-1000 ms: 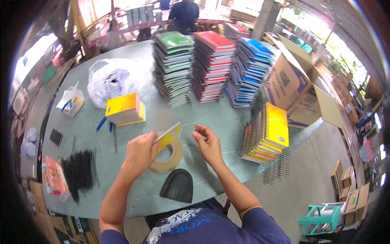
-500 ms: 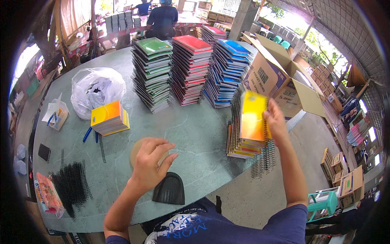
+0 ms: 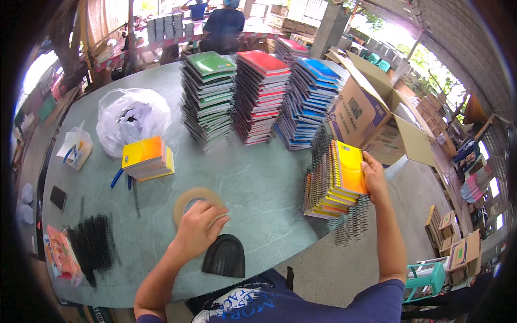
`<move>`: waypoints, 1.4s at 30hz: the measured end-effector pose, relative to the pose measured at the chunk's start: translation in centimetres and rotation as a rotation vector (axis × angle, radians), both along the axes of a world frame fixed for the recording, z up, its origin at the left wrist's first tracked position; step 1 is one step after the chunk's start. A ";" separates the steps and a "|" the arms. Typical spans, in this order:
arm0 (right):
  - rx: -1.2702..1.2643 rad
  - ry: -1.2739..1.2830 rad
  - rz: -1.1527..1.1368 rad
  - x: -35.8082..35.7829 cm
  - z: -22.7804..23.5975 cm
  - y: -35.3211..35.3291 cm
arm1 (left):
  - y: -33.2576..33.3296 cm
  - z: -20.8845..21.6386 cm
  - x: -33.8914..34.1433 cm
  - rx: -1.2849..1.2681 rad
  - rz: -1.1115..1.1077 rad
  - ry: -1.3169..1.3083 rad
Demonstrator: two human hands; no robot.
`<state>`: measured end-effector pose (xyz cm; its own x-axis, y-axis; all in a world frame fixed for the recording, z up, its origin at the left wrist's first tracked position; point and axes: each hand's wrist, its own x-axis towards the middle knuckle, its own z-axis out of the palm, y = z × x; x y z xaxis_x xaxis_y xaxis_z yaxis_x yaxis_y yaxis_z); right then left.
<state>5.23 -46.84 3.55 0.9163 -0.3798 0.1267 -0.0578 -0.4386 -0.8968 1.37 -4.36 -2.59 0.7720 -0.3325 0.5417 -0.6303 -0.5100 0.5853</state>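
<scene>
My right hand (image 3: pixel 375 177) grips the right edge of a yellow-and-orange spiral notebook (image 3: pixel 350 167), which rests on a stack of similar notebooks (image 3: pixel 329 206) near the table's right edge. My left hand (image 3: pixel 199 229) is over the near side of a tan round roll (image 3: pixel 182 209) with a grey core, resembling tape. Its fingers are bent and drawn together with the thumb; whether anything is pinched in them is hidden. Just right of that hand lies a black ribbed, round-topped pad (image 3: pixel 225 257).
Tall stacks of green (image 3: pixel 209 102), red (image 3: pixel 262 97) and blue (image 3: pixel 308 105) notebooks stand at the back. An open carton (image 3: pixel 358 113) is behind the yellow stack. Leftward are a plastic bag (image 3: pixel 132 116), a yellow notebook pile (image 3: pixel 149 159) and black coils (image 3: pixel 94 245).
My right hand has lowered the yellow notebook onto its stack, turning it slightly. My left fingers, spread before, have come together over the roll. The view has shifted a little.
</scene>
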 end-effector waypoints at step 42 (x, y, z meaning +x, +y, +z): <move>-0.814 -0.173 1.023 2.2 -4.8 33.4 | 15.1 -9.0 -1.3 0.445 0.777 0.250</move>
